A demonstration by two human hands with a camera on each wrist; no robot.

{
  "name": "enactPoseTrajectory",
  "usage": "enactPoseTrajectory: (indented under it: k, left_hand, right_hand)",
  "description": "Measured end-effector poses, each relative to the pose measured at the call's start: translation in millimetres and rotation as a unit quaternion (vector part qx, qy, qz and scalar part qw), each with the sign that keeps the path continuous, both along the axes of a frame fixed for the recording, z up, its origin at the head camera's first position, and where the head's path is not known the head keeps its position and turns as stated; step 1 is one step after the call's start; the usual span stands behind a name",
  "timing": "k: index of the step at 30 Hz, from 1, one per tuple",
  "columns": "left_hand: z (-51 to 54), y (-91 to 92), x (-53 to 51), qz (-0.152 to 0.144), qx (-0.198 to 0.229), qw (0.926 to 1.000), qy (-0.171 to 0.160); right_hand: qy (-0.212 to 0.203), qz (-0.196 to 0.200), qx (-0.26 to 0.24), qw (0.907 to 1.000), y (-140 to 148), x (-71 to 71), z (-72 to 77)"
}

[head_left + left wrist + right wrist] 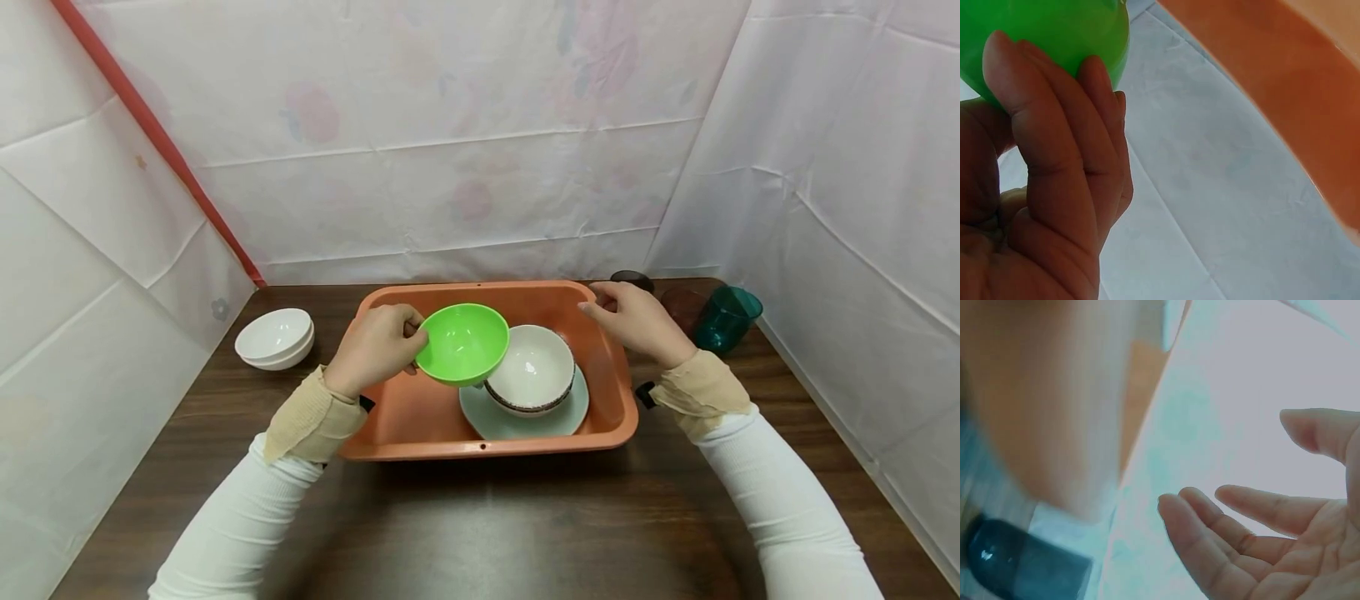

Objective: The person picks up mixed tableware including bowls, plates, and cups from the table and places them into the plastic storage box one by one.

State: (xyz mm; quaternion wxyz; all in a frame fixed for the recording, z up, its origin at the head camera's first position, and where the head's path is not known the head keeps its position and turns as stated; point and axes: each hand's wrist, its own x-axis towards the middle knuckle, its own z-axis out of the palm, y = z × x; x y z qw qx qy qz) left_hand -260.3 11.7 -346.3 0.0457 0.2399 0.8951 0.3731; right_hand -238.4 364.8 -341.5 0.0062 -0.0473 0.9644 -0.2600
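A bright green bowl [462,343] is held in the air over the orange tub [420,425]; my left hand [379,346] pinches its left rim between thumb and fingers. The left wrist view shows the fingers of my left hand [1060,162] against the outside of the green bowl [1041,37]. My right hand [637,321] hovers over the tub's right rim and holds nothing; its fingers are loosely bent and apart, as the right wrist view shows of the right hand [1260,544]. White bowls with a dark rim [531,367] stand on a pale plate [517,427] in the tub.
Two stacked white bowls [275,337] stand on the dark wooden table [487,533] left of the tub. Right of it are a teal cup [726,319], a reddish cup [681,307] and a dark cup [632,279]. Pale sheeting [465,167] surrounds the table's back and sides.
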Motion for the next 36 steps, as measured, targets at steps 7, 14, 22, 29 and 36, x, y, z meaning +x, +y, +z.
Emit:
enactPoseTrajectory:
  k: [7, 14, 22, 29, 36]
  left_hand:
    - [-0.3, 5.6, 1.4, -0.008, 0.011, 0.9997, -0.021]
    - [-0.3, 13.1, 4.1, -0.012, 0.016, 0.9993, -0.032]
    - [-2.4, 19.5, 7.1, -0.014, 0.012, 0.9998, -0.009]
    - [-6.6, 24.1, 10.2, -0.016, 0.014, 0.9998, 0.005]
    - [-5.8, 25.6, 12.1, -0.012, 0.013, 0.9998, 0.013]
  right_hand:
    - [0.016, 0.009, -0.032, 0.9993, -24.3, 3.3, 9.9]
    - [0.023, 0.06, -0.06, 0.9961, -53.1, 5.0, 14.5]
    - [0.015, 0.095, -0.072, 0.9928, -77.8, 4.4, 8.2]
    - [0.029, 0.118, -0.058, 0.9909, -91.0, 1.0, 1.4]
    - [0.02, 0.116, -0.054, 0.9916, -94.4, -2.0, 5.4]
